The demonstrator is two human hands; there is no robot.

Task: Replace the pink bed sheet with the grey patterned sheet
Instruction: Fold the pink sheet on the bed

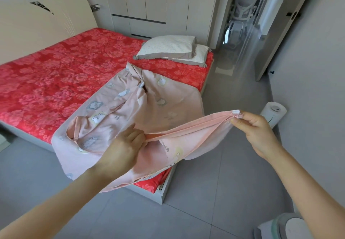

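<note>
Pink, soft cloth printed with small bears, the pink sheet is lying crumpled over the near corner of the bed and draping off its red floral cover. The left hand is gripping the folded hem, fingers curled round it. The right hand is pinching the hem's end, pulling it into a taut band. Two speckled pillows are lying stacked at the bed's far corner.

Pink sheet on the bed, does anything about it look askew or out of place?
Yes. The pink sheet lies crumpled across the near corner of the red cover, partly hanging off, its hem stretched between the left hand and right hand. The pillows sit stacked away from the headboard.
</note>
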